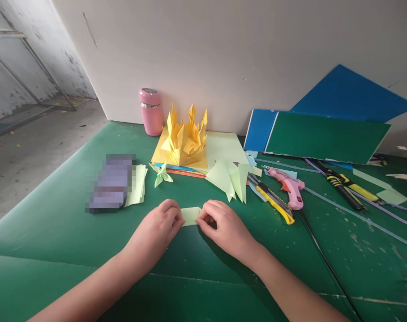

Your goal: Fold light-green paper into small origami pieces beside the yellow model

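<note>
A small folded piece of light green paper (190, 215) lies on the green table cover (89, 232) between my two hands. My left hand (158, 230) is curled, its fingertips pinching the paper's left edge. On the paper's right edge my right hand (223, 226) pinches too, fingers bent and pressed together. Most of the paper is hidden under my fingers.
Behind my hands stand a yellow origami crown (185, 138) on coloured sheets, a pink flask (151, 112), a small green paper flower (161, 174) and folded green paper pieces (232, 179). A pink glue gun (289, 188), a yellow utility knife (273, 199) and blue and green boards (324, 134) lie right. A blurred object (111, 183) lies left.
</note>
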